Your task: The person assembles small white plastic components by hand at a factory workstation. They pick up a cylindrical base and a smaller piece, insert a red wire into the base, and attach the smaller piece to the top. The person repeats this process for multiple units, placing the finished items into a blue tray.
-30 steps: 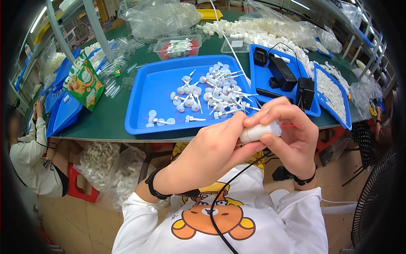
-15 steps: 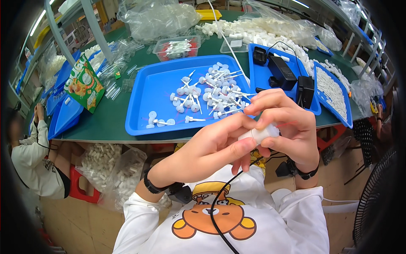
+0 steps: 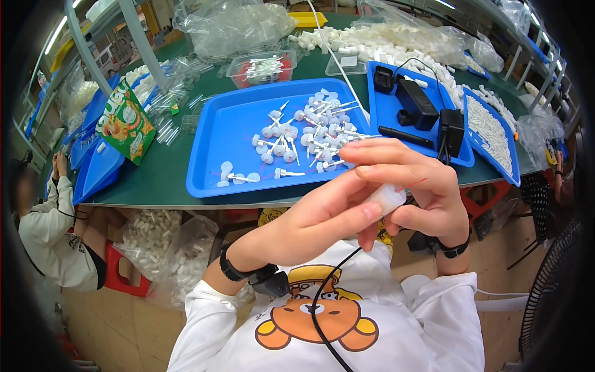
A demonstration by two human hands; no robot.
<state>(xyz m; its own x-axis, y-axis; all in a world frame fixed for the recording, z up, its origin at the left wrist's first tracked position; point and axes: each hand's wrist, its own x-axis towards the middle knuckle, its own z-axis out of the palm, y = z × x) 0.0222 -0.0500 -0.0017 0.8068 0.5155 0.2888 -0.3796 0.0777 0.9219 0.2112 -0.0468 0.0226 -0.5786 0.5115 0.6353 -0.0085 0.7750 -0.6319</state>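
Observation:
Both my hands are raised close to my chest, below the table's near edge. My right hand (image 3: 414,189) and my left hand (image 3: 313,217) together pinch a small white plastic cap-like part (image 3: 388,197); fingers hide most of it. A thin red line shows beside the right fingers. Beyond the hands lies a large blue tray (image 3: 235,133) holding several white round parts with thin stems (image 3: 307,133).
A second blue tray (image 3: 387,108) holds black adapters and a cable. A third tray (image 3: 493,133) at right carries white pieces. A clear box (image 3: 260,68), a green snack bag (image 3: 124,124), clear bags and white parts sit farther back. Another person (image 3: 52,223) sits at left.
My hands have risen slightly and turned the white part between the fingers; my left fingers now stretch under it. The trays have not moved.

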